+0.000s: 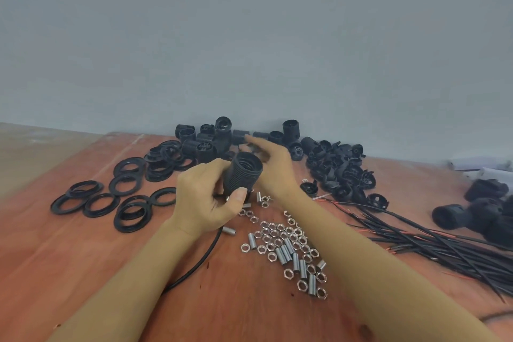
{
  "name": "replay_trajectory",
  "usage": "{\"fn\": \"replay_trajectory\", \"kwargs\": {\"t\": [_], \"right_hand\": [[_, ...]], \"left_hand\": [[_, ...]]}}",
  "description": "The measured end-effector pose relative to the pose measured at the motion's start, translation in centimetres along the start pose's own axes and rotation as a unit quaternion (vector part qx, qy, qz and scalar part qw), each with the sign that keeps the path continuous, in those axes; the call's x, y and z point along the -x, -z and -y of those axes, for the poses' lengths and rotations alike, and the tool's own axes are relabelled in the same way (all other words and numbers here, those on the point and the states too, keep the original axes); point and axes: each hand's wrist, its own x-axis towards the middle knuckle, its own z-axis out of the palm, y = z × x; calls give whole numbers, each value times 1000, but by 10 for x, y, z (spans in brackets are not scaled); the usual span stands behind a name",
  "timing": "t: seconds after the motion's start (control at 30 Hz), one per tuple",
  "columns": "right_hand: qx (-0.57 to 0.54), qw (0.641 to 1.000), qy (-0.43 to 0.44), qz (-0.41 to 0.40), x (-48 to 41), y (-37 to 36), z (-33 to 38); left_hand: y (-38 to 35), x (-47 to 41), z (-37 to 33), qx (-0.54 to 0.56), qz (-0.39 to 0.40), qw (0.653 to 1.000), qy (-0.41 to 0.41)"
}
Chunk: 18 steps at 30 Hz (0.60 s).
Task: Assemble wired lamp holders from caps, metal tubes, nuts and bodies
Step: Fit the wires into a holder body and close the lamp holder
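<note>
Reddish wooden surface [83, 272] against a grey wall [249, 36]. Far left: loose black rings [111, 197] lying flat, some overlapping, with more stacked in a heap nearer the wall. Left hand [205, 203] at centre, raised off the surface, its fingers [238, 197] curled round a black threaded body [244, 175], thumb pressed on the lower side, open mouth of the body tilted up and away toward the wall. A black cable [194, 264] runs from under that hand down toward the lower left; one metal tube [229, 230] lies just beside it under the wrist. Behind, along the wall, a pile of bodies [211, 139], some upright, some on their sides. Right hand [269, 164] reaches past the held body to that pile, fingers [255, 141] stretched out and holding nothing, the index tip right at a threaded piece lying on its side; contact not clear, hand slightly blurred. Below the right forearm, a scatter of nuts [277, 233] mixed with more metal tubes [286, 253], all flat on the surface. Right of the hand, a heap of black caps [341, 172] near the wall. Further right, a bundle of black and red wires [444, 247] fanned across the surface. Far right edge, several finished holders [477, 214], blurred.
</note>
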Motion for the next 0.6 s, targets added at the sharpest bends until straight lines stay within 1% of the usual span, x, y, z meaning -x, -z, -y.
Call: {"fn": "replay_trajectory", "kwargs": {"t": [0.1,0.2,0.27,0.37,0.47,0.6], "right_hand": [[-66,995,-36,-69,9,35,4],[-126,987,-74,-72,32,73,7],[-125,984,-96,-82,50,94,11],[-97,985,-101,-100,76,116,19],[-53,990,-101,-78,93,123,24],[-72,989,-123,-34,109,114,22]], "left_hand": [[-1,1,-1,1,34,999,8],[-6,1,-5,1,72,997,3],[-9,1,-11,13,106,994,11],[-18,2,-24,41,148,988,10],[-28,5,-37,54,163,985,-4],[-35,12,-46,69,182,981,-14]]}}
